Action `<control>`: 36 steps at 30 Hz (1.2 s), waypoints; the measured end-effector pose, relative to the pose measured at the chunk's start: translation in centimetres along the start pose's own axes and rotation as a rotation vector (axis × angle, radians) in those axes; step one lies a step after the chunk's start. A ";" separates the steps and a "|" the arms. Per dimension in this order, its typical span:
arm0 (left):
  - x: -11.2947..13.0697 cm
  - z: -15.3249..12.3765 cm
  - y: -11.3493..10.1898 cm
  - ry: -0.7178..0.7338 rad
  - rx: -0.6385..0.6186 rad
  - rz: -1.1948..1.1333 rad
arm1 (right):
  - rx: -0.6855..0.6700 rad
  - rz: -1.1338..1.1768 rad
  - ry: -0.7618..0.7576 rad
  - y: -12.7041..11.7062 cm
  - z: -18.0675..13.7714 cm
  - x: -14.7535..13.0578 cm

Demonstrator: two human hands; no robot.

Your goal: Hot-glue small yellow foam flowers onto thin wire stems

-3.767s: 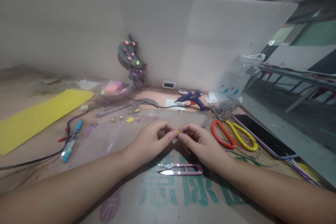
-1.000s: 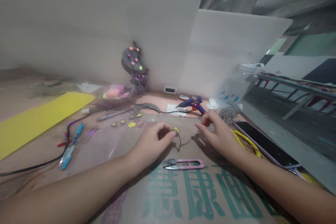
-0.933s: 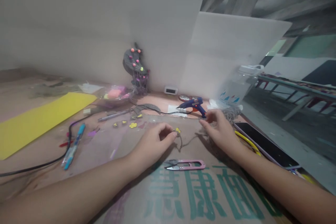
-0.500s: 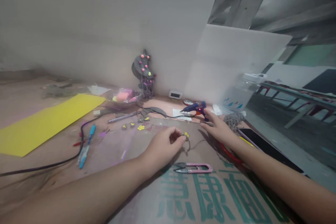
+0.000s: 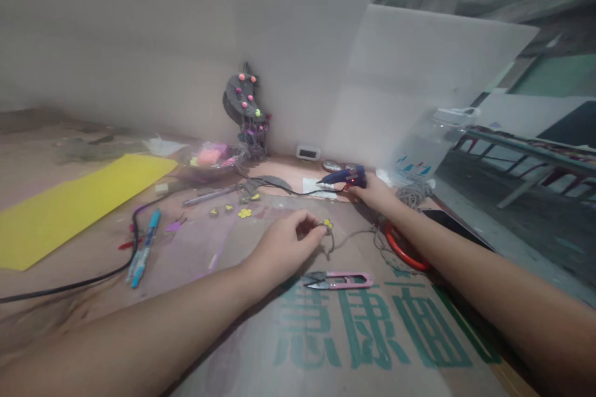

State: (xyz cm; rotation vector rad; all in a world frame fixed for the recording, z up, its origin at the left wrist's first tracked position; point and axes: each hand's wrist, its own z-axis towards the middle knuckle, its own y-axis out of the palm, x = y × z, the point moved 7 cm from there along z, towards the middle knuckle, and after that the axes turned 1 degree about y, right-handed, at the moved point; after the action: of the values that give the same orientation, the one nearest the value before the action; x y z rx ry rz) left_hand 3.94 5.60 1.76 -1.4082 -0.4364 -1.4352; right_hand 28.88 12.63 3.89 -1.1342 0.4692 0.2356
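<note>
**A yellow flower [image 5: 328, 223] pinched in the left hand [image 5: 285, 242], a glue gun [image 5: 342, 177] gripped in the right hand [image 5: 378, 193]**

The flower is held between thumb and fingertips, just above the cardboard [image 5: 251, 335]. Beside it a grey string [image 5: 354, 234] is seen, hanging in a bend and trailing to the right; how it is joined to the flower cannot be told.

The glue gun's handle is enclosed by the right hand's fingers, and its nozzle is pointed left, over a white paper [image 5: 313, 187]. Whether the trigger is pressed cannot be told. A red light is shown on its body.

The pink snips [image 5: 349, 280] are laid below the flower. The red scissor handle [image 5: 404, 252] is partly covered by the right forearm [image 5: 465, 267]. Another flower [image 5: 244, 213] is placed flat, left of the held one.
</note>
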 end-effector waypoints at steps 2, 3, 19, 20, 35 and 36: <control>0.0 0.0 -0.1 0.000 0.005 -0.002 | 0.021 0.007 -0.018 -0.7 -0.4 -0.7; -0.1 0.0 -0.1 0.000 0.006 -0.005 | 0.040 0.015 -0.024 -1.2 -0.8 -1.0; 0.0 -0.2 -0.4 0.011 0.046 0.042 | 0.001 0.254 -0.171 -3.8 -13.7 -5.6; -0.1 -0.1 -0.4 0.011 0.053 0.050 | -0.007 0.254 -0.216 -3.8 -13.8 -6.0; -0.2 -0.2 -1.1 -0.039 0.114 0.061 | -0.116 0.257 -0.330 -2.8 -13.7 -4.8; -0.2 -0.2 -1.1 -0.041 0.115 0.062 | -0.095 0.237 -0.333 -2.8 -13.7 -4.7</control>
State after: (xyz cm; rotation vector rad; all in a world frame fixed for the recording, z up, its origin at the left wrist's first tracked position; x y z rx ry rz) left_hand 2.87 5.94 1.96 -1.3492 -0.4893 -1.3133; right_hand 22.57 -0.74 3.73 -1.1052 0.2973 0.6484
